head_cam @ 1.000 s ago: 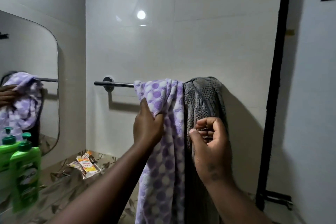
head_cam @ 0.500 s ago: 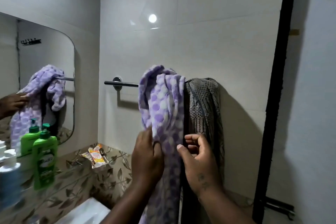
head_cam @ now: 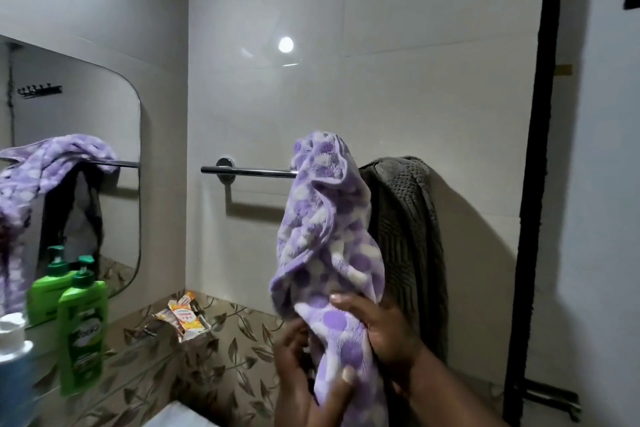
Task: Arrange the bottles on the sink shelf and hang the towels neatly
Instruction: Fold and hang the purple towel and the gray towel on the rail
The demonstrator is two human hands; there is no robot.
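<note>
While the grey towel (head_cam: 408, 239) hangs draped over the right end of the towel bar (head_cam: 247, 171), mid-frame, we hold the purple dotted towel (head_cam: 325, 236) bunched up in front of the bar, just left of the grey one and overlapping it. Our right hand (head_cam: 384, 326) clamps the purple towel's lower part from the right, fingers curled around the cloth. Our left hand (head_cam: 301, 354), lower centre, grips the same towel from below-left, thumb pressed on the fabric. Green pump bottle (head_cam: 82, 333) stands on the shelf at lower left, under the mirror (head_cam: 86, 121). Orange sachets (head_cam: 185, 319) lie in the shelf corner.
</note>
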